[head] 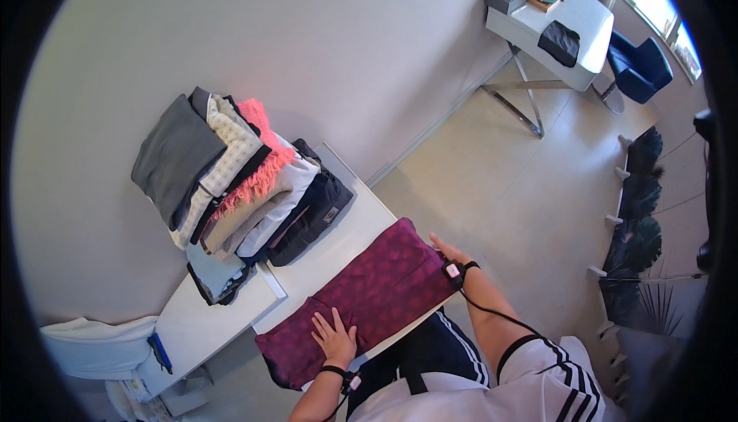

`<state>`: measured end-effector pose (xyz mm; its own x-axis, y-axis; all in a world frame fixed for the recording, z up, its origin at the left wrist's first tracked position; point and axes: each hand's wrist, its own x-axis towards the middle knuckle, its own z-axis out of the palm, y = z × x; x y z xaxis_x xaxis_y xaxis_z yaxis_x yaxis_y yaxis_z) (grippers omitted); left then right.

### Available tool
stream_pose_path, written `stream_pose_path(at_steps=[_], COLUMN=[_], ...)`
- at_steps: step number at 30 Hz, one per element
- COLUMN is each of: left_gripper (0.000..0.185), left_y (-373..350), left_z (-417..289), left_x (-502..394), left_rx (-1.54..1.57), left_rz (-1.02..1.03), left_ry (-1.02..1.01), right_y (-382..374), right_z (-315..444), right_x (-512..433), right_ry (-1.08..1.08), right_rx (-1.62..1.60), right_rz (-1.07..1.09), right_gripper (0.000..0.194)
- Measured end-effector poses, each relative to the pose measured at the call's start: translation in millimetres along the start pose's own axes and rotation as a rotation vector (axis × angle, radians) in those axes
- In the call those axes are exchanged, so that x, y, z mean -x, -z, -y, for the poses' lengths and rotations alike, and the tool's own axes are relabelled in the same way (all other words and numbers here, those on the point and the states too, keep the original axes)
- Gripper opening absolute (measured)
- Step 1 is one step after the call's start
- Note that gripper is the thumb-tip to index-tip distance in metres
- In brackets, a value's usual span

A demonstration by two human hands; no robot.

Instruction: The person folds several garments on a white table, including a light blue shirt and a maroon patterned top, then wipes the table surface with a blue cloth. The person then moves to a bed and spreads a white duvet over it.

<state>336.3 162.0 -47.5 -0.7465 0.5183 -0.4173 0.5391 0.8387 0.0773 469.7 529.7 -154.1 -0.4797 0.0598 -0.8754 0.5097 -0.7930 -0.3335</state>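
Observation:
A dark red patterned cloth (380, 289), folded into a long strip, lies across the near part of a white table (369, 208). My left hand (335, 338) rests flat on it towards its left end, fingers spread. At its right end is my right hand (451, 251), palm side against the cloth's edge and fingers extended; the lower fingers are partly hidden by the wrist device. A tall stack of folded clothes stands beyond the cloth, with a grey garment (181, 159) on top and a coral fringed textile (262, 151) among the layers. Beneath its left side sits a light blue folded garment (216, 272).
A lower white surface (213, 318) extends left, holding a blue object (159, 353) and white fabric (98, 347). The wall (288, 36) runs behind. Far right stand a white desk (588, 15) with a dark cloth (559, 43) and a blue chair (640, 64). Cables trail from both wrists.

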Motion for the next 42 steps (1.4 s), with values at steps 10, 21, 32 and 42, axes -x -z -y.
stream_pose_path(at_steps=[10,21,32,42], left_gripper=[0.078,0.077,0.038,0.028], left_y=[-3,2,-4,4], left_z=[-17,-12,-10,-58], left_x=[-2,-4,-14,-69], left_rx=[-0.008,0.107,0.413,0.695], left_rz=[-0.005,-0.018,-0.367,-0.245], left_ry=[0.031,-0.008,-0.161,0.041], right_y=[19,-186,-126,-111], right_z=[44,-52,-104,-115], right_x=[36,70,76,57], right_ry=[0.257,1.119,1.001,0.874], right_rx=[0.092,1.099,0.907,0.788], right_rz=[0.014,-0.194,-0.799,-0.622], right_gripper=[0.035,0.046,0.024,0.029])
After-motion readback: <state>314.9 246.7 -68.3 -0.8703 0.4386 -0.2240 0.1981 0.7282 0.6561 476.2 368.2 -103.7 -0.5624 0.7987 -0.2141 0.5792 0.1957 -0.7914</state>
